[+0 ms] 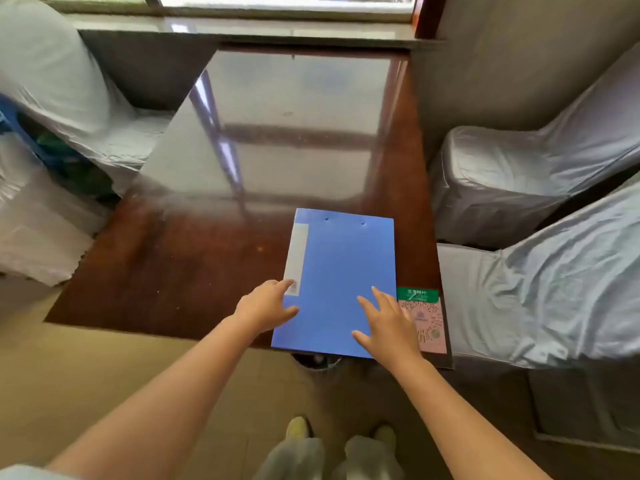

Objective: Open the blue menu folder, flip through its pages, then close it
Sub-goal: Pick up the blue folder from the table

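The blue menu folder point(341, 271) lies shut and flat on the near right part of the dark wooden table point(194, 265), with a white label strip along its left spine. My left hand point(266, 308) rests at the folder's lower left edge, fingers spread, thumb on the cover. My right hand point(386, 327) lies palm down on the lower right of the cover with its fingers apart. Neither hand grips anything.
A pink and green QR-code sticker point(424, 317) sits on the table's right corner beside the folder. Chairs under grey covers point(519, 188) stand at the right, plastic-wrapped seats point(52, 98) at the left. A window sill point(242, 27) runs beyond the table. My shoes point(298, 429) show below.
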A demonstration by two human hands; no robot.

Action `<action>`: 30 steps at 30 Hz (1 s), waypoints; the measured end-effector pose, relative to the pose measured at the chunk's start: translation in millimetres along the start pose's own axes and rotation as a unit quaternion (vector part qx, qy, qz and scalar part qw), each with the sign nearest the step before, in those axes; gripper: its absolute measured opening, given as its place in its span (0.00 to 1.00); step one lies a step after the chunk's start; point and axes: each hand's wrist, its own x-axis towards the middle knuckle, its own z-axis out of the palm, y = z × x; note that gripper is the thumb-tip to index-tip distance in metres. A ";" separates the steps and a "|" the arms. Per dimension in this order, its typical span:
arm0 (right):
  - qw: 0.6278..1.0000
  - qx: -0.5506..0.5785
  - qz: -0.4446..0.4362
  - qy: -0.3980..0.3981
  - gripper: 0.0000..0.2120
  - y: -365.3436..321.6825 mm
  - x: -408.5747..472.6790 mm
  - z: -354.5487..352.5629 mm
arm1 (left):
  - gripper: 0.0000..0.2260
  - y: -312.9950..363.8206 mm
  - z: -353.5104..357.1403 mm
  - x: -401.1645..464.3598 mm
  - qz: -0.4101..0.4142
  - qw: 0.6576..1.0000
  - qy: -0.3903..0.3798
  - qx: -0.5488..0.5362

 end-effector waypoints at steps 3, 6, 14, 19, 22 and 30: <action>1.000 -0.006 0.005 -0.029 0.30 -3.2 -1.5 19.5 | 0.27 -9.1 15.1 -3.7 -0.021 0.999 -0.029 -0.001; 0.999 -0.015 0.004 -0.052 0.30 -8.4 -2.7 35.2 | 0.29 -19.0 28.1 -6.5 -0.032 0.998 -0.049 -0.007; 0.999 -0.018 0.017 -0.045 0.29 -11.6 1.1 48.2 | 0.33 -22.9 36.3 1.9 -0.114 0.946 -0.030 -0.302; 0.999 -0.015 0.022 -0.034 0.29 -11.7 1.5 51.1 | 0.21 -35.7 37.9 2.4 -0.168 0.845 -0.062 -0.504; 0.999 -0.010 0.020 -0.034 0.30 -13.6 0.5 55.5 | 0.18 -39.9 34.5 -2.4 -0.140 0.849 -0.091 -0.502; 0.984 0.164 0.050 0.051 0.25 -13.1 1.6 30.5 | 0.20 -49.3 13.1 -28.6 -0.070 0.796 -0.073 -0.596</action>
